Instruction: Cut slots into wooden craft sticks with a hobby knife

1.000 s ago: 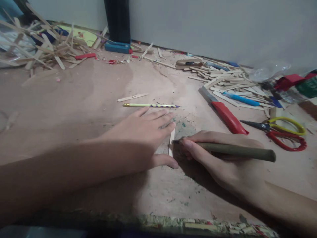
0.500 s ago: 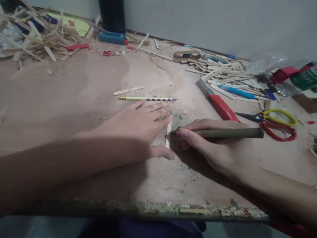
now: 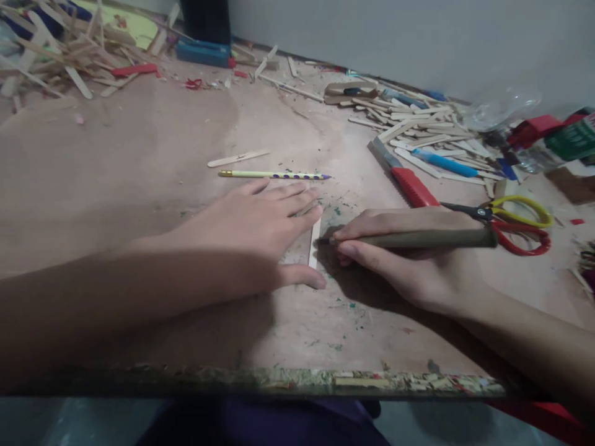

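My left hand [image 3: 274, 223] lies flat on the table, fingers stretched out and thumb apart. Between its thumb and index finger runs a pale, narrow craft stick [image 3: 315, 244], held down at its ends by those fingers. In my right hand [image 3: 409, 260], closed in a pen-like grip, is a thin-tipped tool with an olive handle [image 3: 427, 239]. Its dark tip points left and reaches the stick's right edge; whether it touches is unclear. Just beyond my left fingertips lie a yellow pencil with purple spots [image 3: 260, 175] and a loose craft stick [image 3: 239, 158].
Right of centre lie a red utility knife [image 3: 413, 186] and yellow-and-red scissors [image 3: 520, 238]. Craft sticks are heaped at back right [image 3: 432, 124] and back left [image 3: 60, 56]. A blue box [image 3: 203, 53] stands at the back. Wood scraps line the table's front edge [image 3: 297, 379].
The view has shifted slightly, so most things sit a little higher. The tool's tip has come left to the stick's edge, and more of the thin tip shows. The left hand stays on the stick.
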Demonstrator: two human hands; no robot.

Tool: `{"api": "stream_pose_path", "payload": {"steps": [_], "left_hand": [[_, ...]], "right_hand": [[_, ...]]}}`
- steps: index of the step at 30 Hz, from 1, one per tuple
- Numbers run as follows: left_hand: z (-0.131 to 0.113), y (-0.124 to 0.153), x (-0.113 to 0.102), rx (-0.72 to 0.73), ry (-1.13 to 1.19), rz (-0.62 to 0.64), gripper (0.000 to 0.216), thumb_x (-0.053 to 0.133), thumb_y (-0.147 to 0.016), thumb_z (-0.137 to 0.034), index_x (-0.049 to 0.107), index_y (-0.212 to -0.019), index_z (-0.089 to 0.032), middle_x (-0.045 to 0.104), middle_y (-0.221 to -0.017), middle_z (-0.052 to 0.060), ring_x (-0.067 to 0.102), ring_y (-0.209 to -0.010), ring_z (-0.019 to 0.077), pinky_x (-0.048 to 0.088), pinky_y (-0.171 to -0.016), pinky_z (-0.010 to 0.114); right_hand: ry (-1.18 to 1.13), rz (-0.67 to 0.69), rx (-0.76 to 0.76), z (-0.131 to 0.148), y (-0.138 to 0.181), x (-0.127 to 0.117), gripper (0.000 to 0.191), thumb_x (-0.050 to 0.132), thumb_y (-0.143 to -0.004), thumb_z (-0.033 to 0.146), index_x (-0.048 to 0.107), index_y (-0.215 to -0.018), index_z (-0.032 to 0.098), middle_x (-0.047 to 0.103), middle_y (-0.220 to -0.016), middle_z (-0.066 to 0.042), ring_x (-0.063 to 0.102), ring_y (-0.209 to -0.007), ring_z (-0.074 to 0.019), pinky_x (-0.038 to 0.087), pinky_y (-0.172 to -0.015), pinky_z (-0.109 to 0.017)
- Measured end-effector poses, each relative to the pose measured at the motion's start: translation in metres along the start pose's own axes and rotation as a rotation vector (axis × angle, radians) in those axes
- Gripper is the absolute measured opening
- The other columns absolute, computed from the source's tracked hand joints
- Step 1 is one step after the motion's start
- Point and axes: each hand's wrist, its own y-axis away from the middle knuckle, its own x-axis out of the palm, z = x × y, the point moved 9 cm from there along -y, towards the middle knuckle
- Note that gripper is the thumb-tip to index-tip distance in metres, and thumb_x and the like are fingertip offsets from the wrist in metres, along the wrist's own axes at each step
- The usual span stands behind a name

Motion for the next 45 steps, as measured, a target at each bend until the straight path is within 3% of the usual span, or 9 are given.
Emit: {"api": "stream_pose_path", "payload": {"steps": [4, 11, 14, 23, 28, 35, 39, 42, 45], "left_hand": [[0.0, 0.002, -0.001, 0.019, -0.004, -0.024, 0.11, 0.072, -0.121, -0.094, 0.059, -0.199, -0.019, 0.05, -0.208, 0.021, 0.042, -0.2, 0.0451, 0.032, -0.166, 0.063], [0.003, 0.001, 0.002, 0.001, 0.069, -0.024, 0.11, 0.075, -0.119, -0.095, 0.058, -0.2, -0.023, 0.04, -0.213, 0.015, 0.036, -0.203, 0.0452, 0.026, -0.168, 0.066], [0.003, 0.001, 0.002, -0.008, 0.078, -0.017, 0.112, 0.077, -0.118, -0.095, 0.057, -0.2, -0.022, 0.043, -0.212, 0.017, 0.036, -0.203, 0.0459, 0.024, -0.169, 0.067], [0.001, -0.002, 0.001, -0.05, 0.023, 0.075, 0.114, 0.075, -0.121, -0.094, 0.047, -0.205, -0.022, 0.038, -0.214, 0.019, 0.031, -0.205, 0.0445, 0.022, -0.169, 0.069], [0.002, 0.0, 0.001, -0.02, 0.057, 0.032, 0.112, 0.075, -0.12, -0.094, 0.053, -0.203, -0.022, 0.036, -0.215, 0.018, 0.031, -0.204, 0.0471, 0.023, -0.168, 0.07], [0.011, 0.004, 0.003, 0.061, 0.125, -0.079, 0.104, 0.078, -0.118, -0.093, 0.063, -0.196, -0.026, 0.049, -0.211, 0.018, 0.044, -0.198, 0.0513, 0.021, -0.167, 0.074], [0.02, 0.009, -0.004, 0.088, 0.145, -0.185, 0.116, 0.092, -0.108, -0.095, 0.058, -0.198, -0.03, 0.057, -0.206, 0.021, 0.055, -0.19, 0.0517, 0.034, -0.16, 0.073], [0.026, 0.014, -0.013, 0.093, 0.171, -0.301, 0.107, 0.107, -0.097, -0.089, 0.074, -0.18, -0.031, 0.076, -0.182, 0.019, 0.073, -0.163, 0.0486, 0.057, -0.138, 0.063], [0.026, 0.016, -0.016, 0.134, 0.188, -0.358, 0.059, 0.113, -0.097, -0.073, 0.091, -0.132, -0.03, 0.084, -0.145, 0.009, 0.079, -0.129, 0.0365, 0.058, -0.116, 0.051]], "right_hand": [[0.082, -0.062, -0.062, 0.011, 0.006, 0.001, 0.017, 0.088, -0.111, 0.027, 0.099, -0.098, 0.032, 0.099, -0.098, -0.006, 0.091, -0.078, -0.0261, 0.079, -0.074, -0.038], [-0.373, -0.063, 0.304, -0.034, -0.001, 0.006, 0.026, 0.115, -0.093, 0.047, 0.098, -0.09, 0.028, 0.091, -0.077, -0.003, 0.086, -0.065, -0.0218, 0.075, -0.063, -0.031], [-0.469, 0.003, 0.353, -0.04, -0.006, 0.009, 0.033, 0.124, -0.085, 0.05, 0.099, -0.091, 0.028, 0.093, -0.081, -0.004, 0.088, -0.068, -0.0202, 0.077, -0.067, -0.029], [-0.499, 0.177, 0.361, -0.042, -0.014, 0.007, 0.041, 0.124, -0.087, 0.058, 0.101, -0.099, 0.026, 0.095, -0.087, -0.007, 0.092, -0.079, -0.0242, 0.081, -0.078, -0.037], [-0.541, 0.224, 0.414, -0.046, -0.014, 0.011, 0.038, 0.125, -0.085, 0.055, 0.103, -0.1, 0.027, 0.097, -0.093, -0.009, 0.091, -0.082, -0.0237, 0.077, -0.076, -0.034], [-0.597, 0.221, 0.454, -0.047, -0.014, 0.014, 0.042, 0.125, -0.082, 0.057, 0.099, -0.094, 0.026, 0.089, -0.081, -0.004, 0.082, -0.07, -0.0205, 0.073, -0.067, -0.034], [-0.614, 0.243, 0.465, -0.052, -0.015, 0.012, 0.041, 0.124, -0.082, 0.054, 0.097, -0.093, 0.025, 0.079, -0.069, -0.001, 0.071, -0.058, -0.0172, 0.059, -0.053, -0.03], [-0.6, 0.202, 0.452, -0.055, -0.019, 0.002, 0.04, 0.124, -0.081, 0.052, 0.096, -0.091, 0.025, 0.075, -0.065, 0.0, 0.065, -0.055, -0.0159, 0.049, -0.047, -0.027], [-0.617, 0.105, 0.434, -0.056, -0.026, -0.011, 0.05, 0.128, -0.072, 0.048, 0.088, -0.091, 0.026, 0.075, -0.067, 0.003, 0.064, -0.055, -0.0151, 0.05, -0.047, -0.026]]}}
